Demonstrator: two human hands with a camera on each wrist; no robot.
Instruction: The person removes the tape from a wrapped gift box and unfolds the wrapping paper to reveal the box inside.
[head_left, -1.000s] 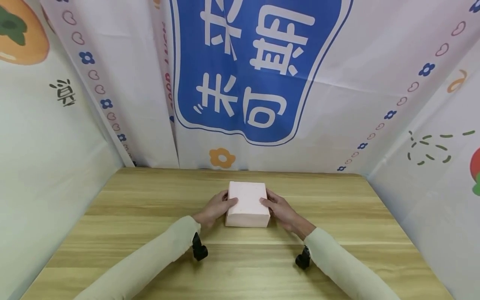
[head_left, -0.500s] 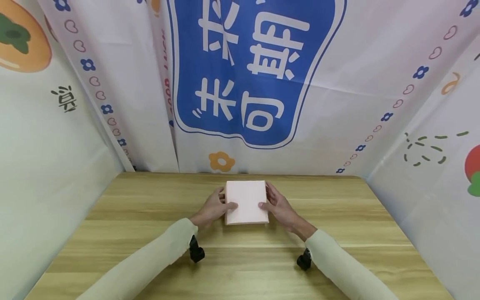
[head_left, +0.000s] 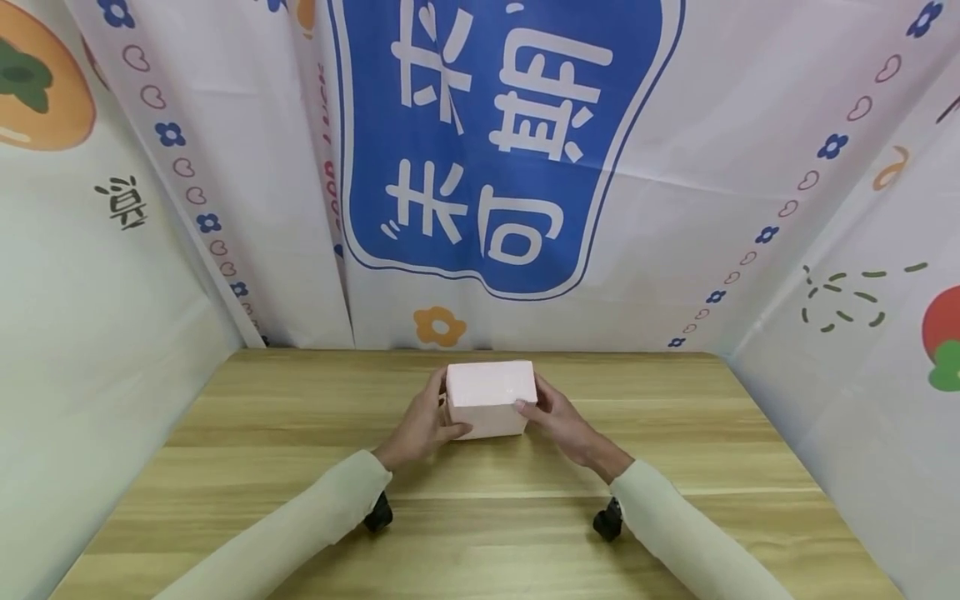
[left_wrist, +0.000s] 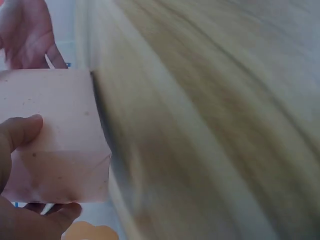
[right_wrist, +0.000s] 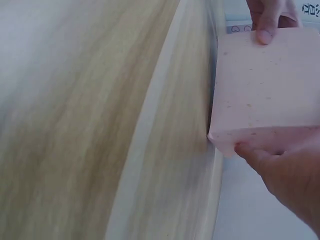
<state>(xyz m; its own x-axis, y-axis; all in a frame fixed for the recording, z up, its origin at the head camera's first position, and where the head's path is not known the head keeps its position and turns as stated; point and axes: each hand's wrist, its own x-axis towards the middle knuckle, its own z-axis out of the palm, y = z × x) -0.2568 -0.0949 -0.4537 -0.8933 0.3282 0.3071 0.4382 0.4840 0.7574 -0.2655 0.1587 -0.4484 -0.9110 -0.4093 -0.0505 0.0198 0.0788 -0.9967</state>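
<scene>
A pale pink box (head_left: 491, 385) with small specks is held between both hands near the back of the table. My left hand (head_left: 417, 423) grips its left side, thumb on the front face and fingers around the side. On the opposite side, my right hand (head_left: 568, 427) holds the box with its thumb at the front right edge. The left wrist view shows the left thumb (left_wrist: 25, 131) flat on a broad face of the box. Seen from the right wrist, the box's lower edge lies at or just above the tabletop; contact is unclear.
The wood-grain table (head_left: 480, 533) ends at a white printed cloth (head_left: 660, 250) with a blue sign pattern. More printed cloth hangs along the left and right sides. A small black camera mount (head_left: 378, 512) sits at each wrist.
The box has tipped toward me, so its former top now faces front and another face shows on top. My left thumb sits lower; the right hand stays about in place.
</scene>
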